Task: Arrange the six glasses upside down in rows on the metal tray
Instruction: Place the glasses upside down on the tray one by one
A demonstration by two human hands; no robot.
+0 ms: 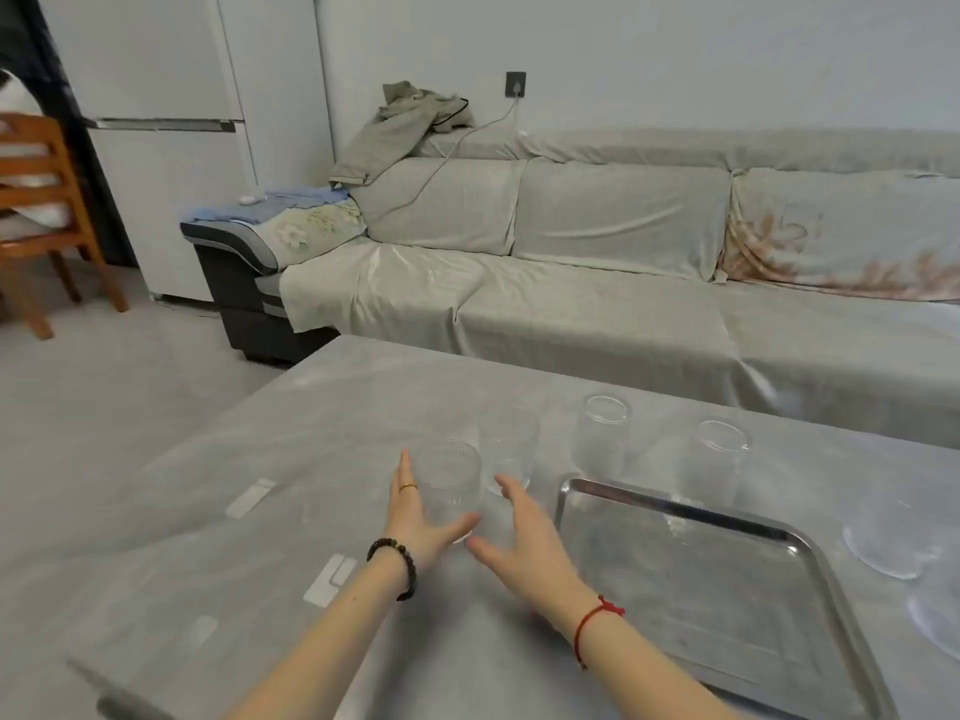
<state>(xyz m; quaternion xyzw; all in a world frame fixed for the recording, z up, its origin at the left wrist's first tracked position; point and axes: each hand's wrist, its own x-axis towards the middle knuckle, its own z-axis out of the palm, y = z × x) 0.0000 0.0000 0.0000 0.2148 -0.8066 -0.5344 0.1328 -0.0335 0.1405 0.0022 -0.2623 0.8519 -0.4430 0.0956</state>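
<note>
Bare forearms, no sleeves. Left hand [415, 517]: gold ring [408, 487] on one finger, dark beaded bracelet [399, 566] at wrist. Right hand [524, 543]: thin red string [592, 623] knotted round wrist.

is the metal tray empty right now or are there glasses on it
Empty. The metal tray shows only bare steel inside its rim; the glasses stand on the table around it.

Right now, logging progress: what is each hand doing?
Left hand: open, cupped against the ribbed glass.
Right hand: open, holding nothing.
</note>
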